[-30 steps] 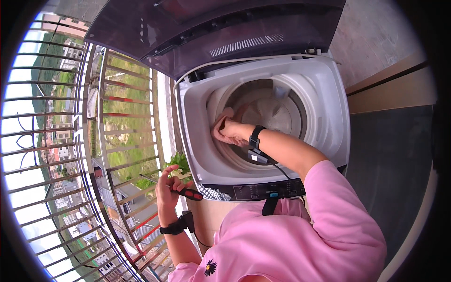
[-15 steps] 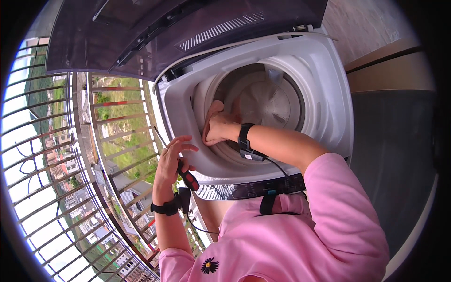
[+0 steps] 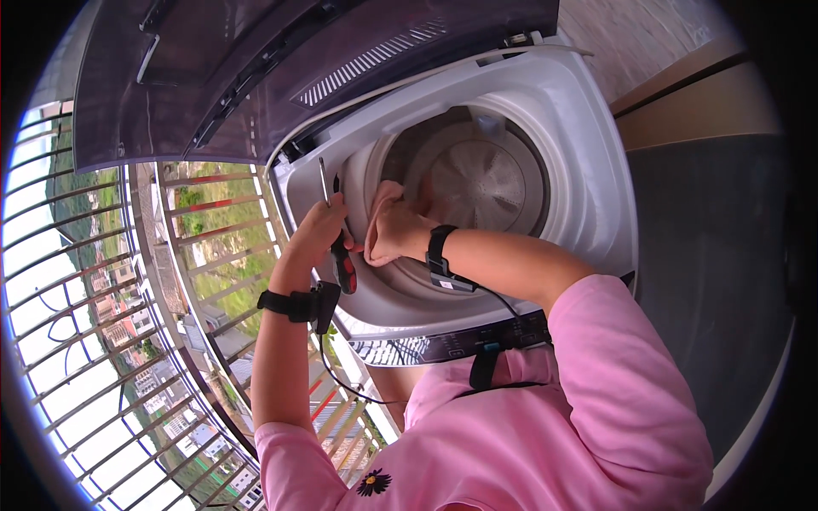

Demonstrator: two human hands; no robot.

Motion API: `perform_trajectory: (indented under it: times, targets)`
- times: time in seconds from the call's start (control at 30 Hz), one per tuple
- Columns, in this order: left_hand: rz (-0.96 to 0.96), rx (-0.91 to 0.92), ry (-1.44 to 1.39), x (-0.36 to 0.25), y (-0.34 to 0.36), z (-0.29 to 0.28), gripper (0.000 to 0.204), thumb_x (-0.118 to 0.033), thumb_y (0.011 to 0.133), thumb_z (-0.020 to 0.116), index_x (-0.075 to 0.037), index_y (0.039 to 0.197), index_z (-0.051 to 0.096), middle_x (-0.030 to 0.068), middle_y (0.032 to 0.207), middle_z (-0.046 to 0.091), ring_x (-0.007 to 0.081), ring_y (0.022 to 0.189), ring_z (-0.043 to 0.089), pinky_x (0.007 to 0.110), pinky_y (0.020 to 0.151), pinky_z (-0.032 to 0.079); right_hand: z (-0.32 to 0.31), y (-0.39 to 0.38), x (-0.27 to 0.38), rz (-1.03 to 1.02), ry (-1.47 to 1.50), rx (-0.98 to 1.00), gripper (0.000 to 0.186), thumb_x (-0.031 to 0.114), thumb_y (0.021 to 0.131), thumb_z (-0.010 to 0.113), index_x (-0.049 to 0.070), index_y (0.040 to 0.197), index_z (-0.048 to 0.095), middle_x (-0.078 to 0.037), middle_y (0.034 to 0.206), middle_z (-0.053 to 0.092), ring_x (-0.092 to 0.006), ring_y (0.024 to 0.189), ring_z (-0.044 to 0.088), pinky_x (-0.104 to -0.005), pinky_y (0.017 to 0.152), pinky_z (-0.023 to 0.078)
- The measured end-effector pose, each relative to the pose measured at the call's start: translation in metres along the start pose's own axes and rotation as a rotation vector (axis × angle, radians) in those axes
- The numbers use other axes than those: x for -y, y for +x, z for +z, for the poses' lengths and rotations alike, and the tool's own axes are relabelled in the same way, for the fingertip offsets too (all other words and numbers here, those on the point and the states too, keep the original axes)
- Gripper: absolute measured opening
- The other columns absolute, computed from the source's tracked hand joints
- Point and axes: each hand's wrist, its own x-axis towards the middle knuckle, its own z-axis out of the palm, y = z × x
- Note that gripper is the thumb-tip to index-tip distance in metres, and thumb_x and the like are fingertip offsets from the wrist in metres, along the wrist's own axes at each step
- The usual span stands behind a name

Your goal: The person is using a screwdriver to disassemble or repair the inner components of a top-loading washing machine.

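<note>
A top-loading washing machine [image 3: 588, 196] stands before me with its lid raised, and its round drum [image 3: 477, 183] shows inside. At the drum's left rim my right hand [image 3: 399, 232] presses a pink cloth [image 3: 381, 200] against the pale ring. Its fingers are mostly hidden by the cloth and the hand itself. My left hand [image 3: 322, 228], over the machine's left inner edge, is closed around a screwdriver with a black and red handle [image 3: 346, 271]. A thin metal shaft [image 3: 324, 177] sticks up past the fingers, with a dark pointed piece [image 3: 336, 184] beside it.
The dark lid [image 3: 196, 85] leans back behind the opening. A control panel [image 3: 452, 342] runs along the machine's front edge. Window bars [image 3: 77, 281] stand to the left, with buildings and greenery beyond. Cables [image 3: 345, 387] trail from the black straps on both wrists. A dark grey surface [image 3: 707, 289] lies at right.
My left hand has moved up and over the machine's left edge, its fingers now closed around the screwdriver. My right hand stays on the cloth at the drum rim. The view has shifted slightly.
</note>
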Motion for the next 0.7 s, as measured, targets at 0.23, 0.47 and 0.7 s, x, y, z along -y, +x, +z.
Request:
perform_trajectory:
  times: [0.23,0.47,0.7]
  targets:
    - [-0.047,0.014,0.052,0.002,0.045,0.006,0.021,-0.013,0.091,0.047,0.003,0.103,0.056,0.0127,0.073,0.060,0.0229,0.052,0.059,0.038,0.050,0.054,-0.017,-0.012,0.016,-0.145,-0.927,0.188,0.035,0.054,0.063,0.071,0.020,0.063,0.060,0.004,0.062,0.052,-0.0100,0.061,0.051,-0.0378,0.058,0.034]
    - [-0.182,0.015,-0.045,-0.017,0.058,0.014,0.021,-0.012,0.092,0.051,0.008,0.098,0.052,0.0152,0.081,0.052,0.0259,0.053,0.058,0.042,0.048,0.056,0.002,-0.011,0.000,-0.048,-0.198,0.018,0.014,0.023,0.080,0.057,0.017,0.069,0.063,0.002,0.073,0.061,-0.0090,0.062,0.056,-0.0385,0.047,0.033]
    - [-0.223,0.005,0.096,0.000,0.076,0.015,0.015,-0.011,0.092,0.050,0.003,0.096,0.056,0.0123,0.075,0.053,0.0227,0.050,0.053,0.037,0.046,0.053,0.015,-0.010,0.001,0.082,-0.016,-0.241,0.011,0.013,0.081,0.056,0.010,0.074,0.065,-0.001,0.078,0.065,-0.0123,0.065,0.060,-0.0390,0.048,0.040]
